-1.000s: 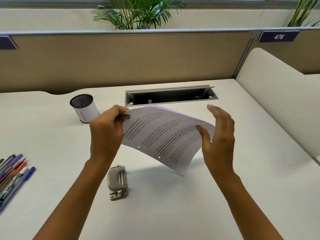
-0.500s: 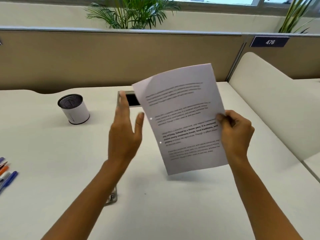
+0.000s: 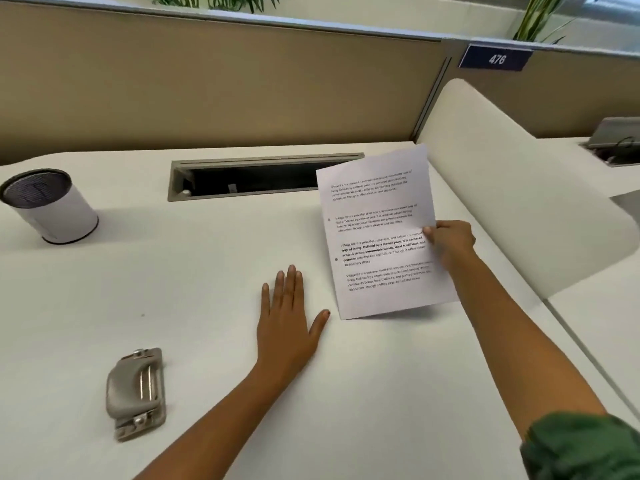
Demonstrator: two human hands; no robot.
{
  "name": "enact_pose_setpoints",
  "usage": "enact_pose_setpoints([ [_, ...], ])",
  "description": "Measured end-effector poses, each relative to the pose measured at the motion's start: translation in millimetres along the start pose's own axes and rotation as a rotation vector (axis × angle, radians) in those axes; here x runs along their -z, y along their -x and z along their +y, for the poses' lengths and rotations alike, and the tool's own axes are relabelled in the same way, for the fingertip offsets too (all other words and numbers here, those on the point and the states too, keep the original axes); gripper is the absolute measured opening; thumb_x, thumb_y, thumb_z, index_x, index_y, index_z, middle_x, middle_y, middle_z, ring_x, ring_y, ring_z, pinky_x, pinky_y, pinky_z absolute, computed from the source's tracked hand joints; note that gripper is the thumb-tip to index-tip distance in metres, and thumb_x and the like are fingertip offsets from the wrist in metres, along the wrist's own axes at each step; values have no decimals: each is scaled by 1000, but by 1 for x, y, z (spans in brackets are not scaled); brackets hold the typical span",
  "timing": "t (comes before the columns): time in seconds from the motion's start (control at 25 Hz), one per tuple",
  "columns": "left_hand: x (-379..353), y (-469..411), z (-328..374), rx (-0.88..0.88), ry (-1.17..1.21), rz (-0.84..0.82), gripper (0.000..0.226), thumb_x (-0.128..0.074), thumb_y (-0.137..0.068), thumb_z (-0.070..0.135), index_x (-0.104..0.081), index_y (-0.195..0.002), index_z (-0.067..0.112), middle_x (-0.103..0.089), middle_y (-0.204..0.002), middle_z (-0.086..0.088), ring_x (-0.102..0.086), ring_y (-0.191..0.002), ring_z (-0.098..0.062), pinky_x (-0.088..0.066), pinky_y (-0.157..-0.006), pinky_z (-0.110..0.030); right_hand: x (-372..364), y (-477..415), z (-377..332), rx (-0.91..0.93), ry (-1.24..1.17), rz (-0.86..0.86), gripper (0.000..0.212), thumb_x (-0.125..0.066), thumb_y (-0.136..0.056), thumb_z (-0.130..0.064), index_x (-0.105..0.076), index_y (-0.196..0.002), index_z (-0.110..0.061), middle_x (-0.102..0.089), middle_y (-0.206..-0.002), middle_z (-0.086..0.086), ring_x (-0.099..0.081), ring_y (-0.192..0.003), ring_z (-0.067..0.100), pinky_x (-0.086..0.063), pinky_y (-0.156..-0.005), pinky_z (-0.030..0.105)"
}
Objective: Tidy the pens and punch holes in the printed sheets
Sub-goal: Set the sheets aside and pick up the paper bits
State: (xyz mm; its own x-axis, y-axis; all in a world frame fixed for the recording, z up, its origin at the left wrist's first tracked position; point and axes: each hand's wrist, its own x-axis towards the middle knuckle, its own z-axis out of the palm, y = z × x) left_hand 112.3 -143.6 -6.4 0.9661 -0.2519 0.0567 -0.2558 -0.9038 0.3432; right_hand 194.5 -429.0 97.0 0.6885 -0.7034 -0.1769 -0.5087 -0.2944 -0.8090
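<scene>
Over the right of the desk (image 3: 207,306) the sheet (image 3: 381,237) now hangs low, no longer held up, pinched by the right hand (image 3: 450,242) alone; the left hand (image 3: 285,327) has let go and lies flat. Seemingly punched, being set aside. One desk, one sheet, one cup (image 3: 52,209), one punch (image 3: 136,393), two holes (image 3: 329,220).

White desk (image 3: 104,306) with recessed cable slot (image 3: 256,181), backed by a tan partition (image 3: 207,81) bearing plate 476 (image 3: 495,58), plants (image 3: 540,15) behind.
</scene>
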Motion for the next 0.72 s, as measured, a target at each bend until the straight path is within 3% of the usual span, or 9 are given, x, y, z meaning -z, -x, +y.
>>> enact_pose_setpoints([
  [0.16, -10, -2, 0, 7, -18, 52, 79, -15, -92, 60, -8, -153, 10, -5, -162, -3, -3, -149, -19, -1, -121, -42, -7, -43, 7, -60, 114, 17, 30, -68, -85, -14, -69, -114, -6, -68, -116, 14, -62, -104, 27, -42, -82, 23],
  [0.4, -10, -2, 0, 0, -28, 64, 76, -20, -94, 57, -10, -153, 10, -7, -162, -3, -4, -149, -18, -5, -121, -42, -19, -77, 20, -1, 267, -8, 22, -64, -84, -12, -72, -102, -1, -71, -108, 18, -65, -102, 32, -47, -78, 25],
  [0.52, -9, -2, 1, 5, -28, 51, 74, -22, -95, 55, -10, -153, 10, -7, -162, -2, -3, -149, -18, -6, -121, -42, -24, -83, 25, 45, 319, 35, 32, -65, -84, -10, -65, -111, 8, -65, -119, 24, -60, -113, 38, -49, -94, 39],
  [0.72, -8, -2, 3, 11, -39, 42, 73, -23, -95, 53, -10, -153, 10, -6, -162, -2, -2, -149, -17, -6, -121, -42, -20, -78, 30, 121, 319, 170, 41, -67, -86, -15, -57, -124, -6, -59, -127, 18, -55, -117, 32, -43, -95, 35],
])
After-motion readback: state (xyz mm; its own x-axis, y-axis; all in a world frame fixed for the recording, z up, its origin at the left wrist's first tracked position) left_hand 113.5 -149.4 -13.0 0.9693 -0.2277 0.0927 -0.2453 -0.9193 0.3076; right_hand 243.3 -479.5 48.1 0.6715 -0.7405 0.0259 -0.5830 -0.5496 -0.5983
